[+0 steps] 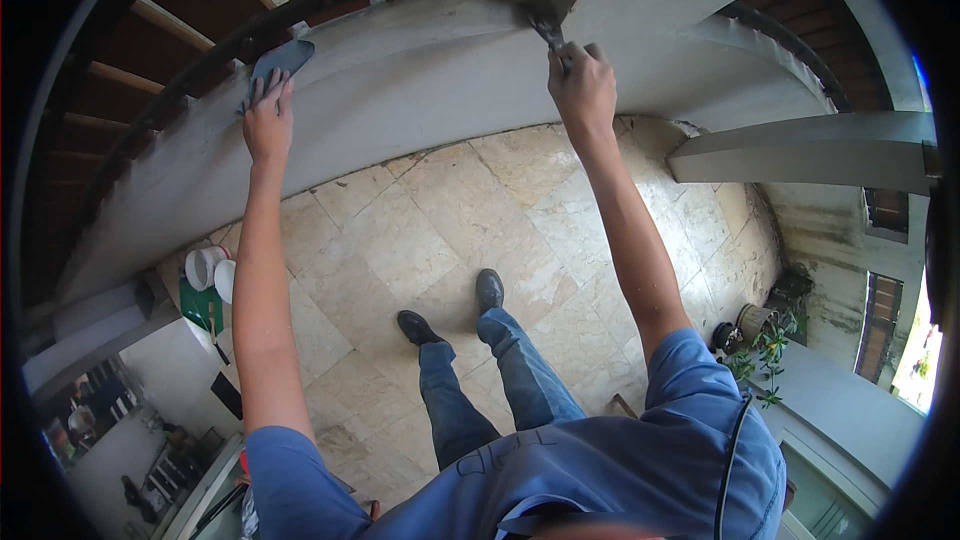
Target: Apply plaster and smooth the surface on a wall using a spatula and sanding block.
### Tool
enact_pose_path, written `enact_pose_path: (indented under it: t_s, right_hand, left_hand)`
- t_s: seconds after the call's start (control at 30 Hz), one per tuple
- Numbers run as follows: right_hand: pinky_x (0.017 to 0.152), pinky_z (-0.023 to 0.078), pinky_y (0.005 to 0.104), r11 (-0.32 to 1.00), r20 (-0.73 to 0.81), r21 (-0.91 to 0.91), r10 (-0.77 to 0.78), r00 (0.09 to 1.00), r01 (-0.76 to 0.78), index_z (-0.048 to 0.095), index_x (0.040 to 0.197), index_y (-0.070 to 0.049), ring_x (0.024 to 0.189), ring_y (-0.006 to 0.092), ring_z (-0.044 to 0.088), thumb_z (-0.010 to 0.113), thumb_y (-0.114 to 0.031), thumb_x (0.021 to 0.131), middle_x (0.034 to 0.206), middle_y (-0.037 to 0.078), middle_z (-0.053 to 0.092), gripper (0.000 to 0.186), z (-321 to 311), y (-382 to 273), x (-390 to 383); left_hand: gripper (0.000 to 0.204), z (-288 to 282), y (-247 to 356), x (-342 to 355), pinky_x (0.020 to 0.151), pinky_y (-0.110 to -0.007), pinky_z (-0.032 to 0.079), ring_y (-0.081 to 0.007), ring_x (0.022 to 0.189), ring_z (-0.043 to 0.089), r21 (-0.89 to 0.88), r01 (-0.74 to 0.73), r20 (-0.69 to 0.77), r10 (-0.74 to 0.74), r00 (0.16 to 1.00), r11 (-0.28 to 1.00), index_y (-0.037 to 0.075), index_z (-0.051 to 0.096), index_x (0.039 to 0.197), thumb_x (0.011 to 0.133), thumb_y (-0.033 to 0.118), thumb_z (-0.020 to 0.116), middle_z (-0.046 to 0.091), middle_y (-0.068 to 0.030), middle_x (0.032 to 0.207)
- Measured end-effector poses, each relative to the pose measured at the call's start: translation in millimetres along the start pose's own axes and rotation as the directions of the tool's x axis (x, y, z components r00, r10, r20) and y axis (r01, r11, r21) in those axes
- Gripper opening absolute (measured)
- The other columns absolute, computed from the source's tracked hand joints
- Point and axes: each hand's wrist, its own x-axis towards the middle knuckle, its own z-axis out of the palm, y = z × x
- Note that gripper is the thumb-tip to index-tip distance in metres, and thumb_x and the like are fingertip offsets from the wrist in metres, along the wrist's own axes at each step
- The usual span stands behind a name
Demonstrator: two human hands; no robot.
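Observation:
My left hand (268, 128) reaches forward to the top of the low white wall (400, 90). Its fingers lie over a flat blue-grey plate (288, 58) with rounded corners, gripped at its near edge. Further right, my right hand (584, 90) is closed around the handle of a dark hand tool with a wider head (545, 28). That head is at the wall's ledge, close to the corner where a white pillar (620, 0) rises. Whether it is a brush or a scraper I cannot tell. Both arms are stretched out.
Dark railing with brown slats (170, 40) runs along the wall. White tubs (203, 268) stand on a green sheet (200, 308) at the left, beside a brush-like tool. Tiled floor (380, 240) lies under my boots. A potted plant (765, 350) stands at the right.

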Motion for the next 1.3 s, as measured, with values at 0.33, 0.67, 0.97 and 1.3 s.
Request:
enact_pose_path:
  t_s: [0.33,0.67,0.97,1.3]
  right_hand:
    - [0.056,0.048,0.0436,0.998,0.015,0.046,0.036,0.999,-0.036,0.063,0.077,-0.009,0.065,0.0366,0.058,0.057,-0.022,0.077,0.079,0.015,0.057,0.014,-19.1,13.1,-27.9]
    - [0.057,0.048,0.0445,0.993,-0.051,0.086,0.085,0.995,-0.08,0.062,0.075,-0.008,0.064,0.0364,0.058,0.062,-0.023,0.075,0.073,0.015,0.056,0.015,-9.1,4.7,-25.7]
    - [0.06,0.048,0.0429,0.975,-0.032,0.148,0.173,0.984,-0.167,0.062,0.077,-0.008,0.069,0.0368,0.058,0.06,-0.021,0.075,0.078,0.017,0.058,0.014,-10.3,-1.1,-26.5]
    - [0.059,0.048,0.0442,0.991,-0.008,0.007,0.133,0.991,-0.133,0.063,0.076,-0.012,0.068,0.0366,0.059,0.06,-0.021,0.075,0.081,0.015,0.058,0.01,8.3,-0.6,-7.4]
  left_hand:
    - [0.033,-3.2,-1.1,3.1,0.1,-0.037,0.031,-0.0287,0.12,0.04,0.023,-0.029,0.084,0.027,0.996,0.999,0.016,0.058,0.113,0.09,0.034,0.043,0.05,-0.0016,0.124]
    - [0.035,-2.4,-8.2,3.1,0.101,-0.042,0.028,-0.0281,0.121,0.039,0.033,-0.02,0.092,0.017,0.996,0.999,0.016,0.058,0.114,0.09,0.036,0.042,0.049,-0.0031,0.124]
    - [0.035,-1.2,-11.4,2.0,0.102,-0.041,0.028,-0.0282,0.122,0.038,0.027,-0.014,0.123,0.011,0.992,1.0,0.017,0.058,0.114,0.09,0.036,0.042,0.049,-0.0036,0.124]
    - [0.033,-3.8,-1.2,3.6,0.101,-0.038,0.03,-0.0275,0.12,0.04,-0.033,0.019,0.107,-0.016,0.994,0.999,0.018,0.058,0.113,0.089,0.035,0.043,0.05,-0.003,0.123]
